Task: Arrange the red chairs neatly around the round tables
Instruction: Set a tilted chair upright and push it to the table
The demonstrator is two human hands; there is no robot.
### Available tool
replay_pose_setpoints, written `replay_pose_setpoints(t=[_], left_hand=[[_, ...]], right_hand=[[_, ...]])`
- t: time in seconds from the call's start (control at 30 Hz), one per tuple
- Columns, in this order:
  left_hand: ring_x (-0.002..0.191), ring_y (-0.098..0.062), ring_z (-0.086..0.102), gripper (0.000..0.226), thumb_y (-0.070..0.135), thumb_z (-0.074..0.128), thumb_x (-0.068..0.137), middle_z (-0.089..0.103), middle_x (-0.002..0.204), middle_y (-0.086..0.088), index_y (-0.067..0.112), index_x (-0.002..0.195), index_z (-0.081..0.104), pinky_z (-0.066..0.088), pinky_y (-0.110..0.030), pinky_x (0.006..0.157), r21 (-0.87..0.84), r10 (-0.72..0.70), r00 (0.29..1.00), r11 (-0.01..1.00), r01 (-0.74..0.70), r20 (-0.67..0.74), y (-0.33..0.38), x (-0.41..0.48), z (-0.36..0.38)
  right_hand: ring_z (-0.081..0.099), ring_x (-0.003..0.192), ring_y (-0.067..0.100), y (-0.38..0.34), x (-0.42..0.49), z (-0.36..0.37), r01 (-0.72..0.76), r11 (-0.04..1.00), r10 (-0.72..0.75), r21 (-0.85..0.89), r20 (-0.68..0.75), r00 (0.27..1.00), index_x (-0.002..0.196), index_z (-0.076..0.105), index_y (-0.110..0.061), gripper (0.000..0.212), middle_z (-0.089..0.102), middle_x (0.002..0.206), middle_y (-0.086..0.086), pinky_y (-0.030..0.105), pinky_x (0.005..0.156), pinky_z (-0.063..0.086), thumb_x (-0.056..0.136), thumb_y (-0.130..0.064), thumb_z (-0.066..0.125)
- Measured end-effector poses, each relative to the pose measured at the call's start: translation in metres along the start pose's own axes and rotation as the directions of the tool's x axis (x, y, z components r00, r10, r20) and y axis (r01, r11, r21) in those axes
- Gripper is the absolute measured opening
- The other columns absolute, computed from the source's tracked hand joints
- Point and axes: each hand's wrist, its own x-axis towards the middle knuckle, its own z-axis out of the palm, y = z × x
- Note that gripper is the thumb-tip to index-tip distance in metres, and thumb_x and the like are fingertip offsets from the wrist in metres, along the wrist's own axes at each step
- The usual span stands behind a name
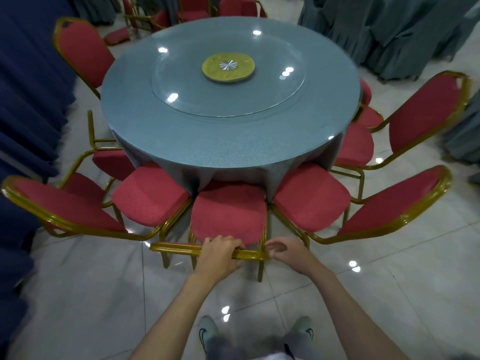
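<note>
**tilewatcher:** Red chair (228,211), the middle one on the near side. Its seat is tucked right up to the cloth of the round table (207,144), with its back toward the person. Their left hand (220,249) is wrapped over the gold top rail (176,247) in a full grip. Their right hand (283,249) sits just beside the rail's right end, fingers loosely curled, nothing in it.

**banquet_bea:** Yeah, the rail's the place to grab. It looks like a tube metal frame, so I'd guess stiff and not fragile, and light enough to nudge without lifting. The padded seat is soft, so pushing there would just squish.

**tilewatcher:** One hand left of centre, though. Wouldn't that twist it?

**banquet_bea:** Probably. I'd put both hands on the rail, spread apart, so it goes in straight. That tile floor (104,294) is glossy, so the legs should slide easily, maybe too easily. And the left neighbour (150,193) and right neighbour (310,196) sit really close on either side, so a crooked shove likely clanks the frames together.
</note>
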Motion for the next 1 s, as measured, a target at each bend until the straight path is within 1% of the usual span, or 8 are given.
replay_pose_setpoints(t=[0.07, 0.17, 0.23, 0.47, 0.6, 0.7, 0.9, 1.0], left_hand=[[0.098, -0.013, 0.062, 0.029, 0.048, 0.067, 0.082, 0.068, 0.104, 0.015, 0.038, 0.109, 0.065, 0.044, -0.035, 0.081, -0.028, -0.025, 1.0, 0.999, 0.025, 0.003, 0.029, 0.007, 0.004], [0.096, -0.012, 0.065, 0.023, 0.039, 0.071, 0.087, 0.07, 0.103, 0.013, 0.033, 0.108, 0.069, 0.052, -0.034, 0.079, -0.157, -0.083, 0.996, 0.984, 0.079, -0.022, 0.067, 0.017, 0.009], [0.093, -0.011, 0.067, 0.018, 0.032, 0.071, 0.087, 0.072, 0.1, 0.011, 0.029, 0.105, 0.072, 0.055, -0.035, 0.078, -0.25, -0.129, 0.991, 0.961, 0.115, -0.039, 0.091, 0.025, 0.011], [0.081, -0.005, 0.067, 0.012, 0.026, 0.066, 0.088, 0.073, 0.089, 0.017, 0.032, 0.096, 0.073, 0.058, -0.035, 0.075, -0.418, -0.245, 0.965, 0.889, 0.187, -0.09, 0.16, 0.068, 0.011], [0.083, 0.003, 0.066, 0.013, 0.03, 0.064, 0.089, 0.072, 0.09, 0.023, 0.039, 0.097, 0.07, 0.058, -0.032, 0.077, -0.444, -0.245, 0.966, 0.877, 0.185, -0.081, 0.182, 0.104, 0.012], [0.083, 0.005, 0.066, 0.014, 0.03, 0.063, 0.09, 0.072, 0.09, 0.026, 0.041, 0.097, 0.07, 0.059, -0.033, 0.077, -0.482, -0.224, 0.972, 0.86, 0.167, -0.063, 0.196, 0.135, 0.013], [0.086, 0.002, 0.068, 0.018, 0.02, 0.066, 0.093, 0.074, 0.092, 0.02, 0.035, 0.096, 0.076, 0.058, -0.035, 0.082, -0.603, -0.2, 0.978, 0.788, 0.123, -0.063, 0.226, 0.201, 0.017], [0.087, 0.002, 0.069, 0.016, 0.02, 0.066, 0.094, 0.075, 0.093, 0.02, 0.032, 0.097, 0.076, 0.058, -0.035, 0.084, -0.627, -0.196, 0.978, 0.771, 0.112, -0.066, 0.239, 0.225, 0.016]], right_hand=[[0.069, 0.102, 0.003, 0.017, -0.007, -0.025, 0.017, 1.0, -0.017, 0.019, 0.001, 1.0, 0.115, 0.074, -0.026, 0.026, 0.075, 0.109, -0.01, 0.026, 0.091, 0.055, 0.093, -0.014, 0.066], [0.068, 0.099, -0.006, 0.04, -0.018, -0.063, 0.047, 0.997, -0.047, 0.053, -0.008, 0.999, 0.104, 0.072, -0.037, 0.023, 0.075, 0.105, -0.017, 0.015, 0.083, 0.052, 0.097, -0.017, 0.065], [0.067, 0.099, -0.008, 0.056, -0.025, -0.09, 0.055, 0.996, -0.054, 0.076, -0.015, 0.998, 0.101, 0.071, -0.04, 0.025, 0.074, 0.104, -0.019, 0.01, 0.079, 0.05, 0.099, -0.016, 0.064], [0.07, 0.1, 0.001, 0.094, -0.033, -0.177, 0.072, 0.992, -0.064, 0.104, -0.072, 0.995, 0.111, 0.074, -0.022, 0.017, 0.077, 0.104, -0.01, 0.028, 0.094, 0.056, 0.1, -0.015, 0.064], [0.071, 0.098, 0.0, 0.101, -0.024, -0.215, 0.076, 0.988, -0.061, 0.133, -0.115, 0.991, 0.105, 0.076, -0.027, 0.017, 0.078, 0.1, -0.012, 0.026, 0.092, 0.056, 0.098, -0.016, 0.065], [0.069, 0.101, -0.003, 0.103, -0.012, -0.239, 0.063, 0.99, -0.049, 0.126, -0.112, 0.992, 0.102, 0.075, -0.034, 0.018, 0.077, 0.102, -0.017, 0.021, 0.092, 0.054, 0.099, -0.02, 0.065], [0.07, 0.098, -0.005, 0.111, 0.017, -0.287, 0.065, 0.993, -0.053, 0.103, -0.115, 0.992, 0.105, 0.075, -0.033, 0.019, 0.077, 0.1, -0.018, 0.018, 0.089, 0.053, 0.098, -0.019, 0.064], [0.071, 0.096, -0.003, 0.115, 0.031, -0.31, 0.069, 0.994, -0.06, 0.082, -0.113, 0.992, 0.105, 0.075, -0.033, 0.021, 0.077, 0.099, -0.017, 0.018, 0.085, 0.051, 0.098, -0.018, 0.063]])
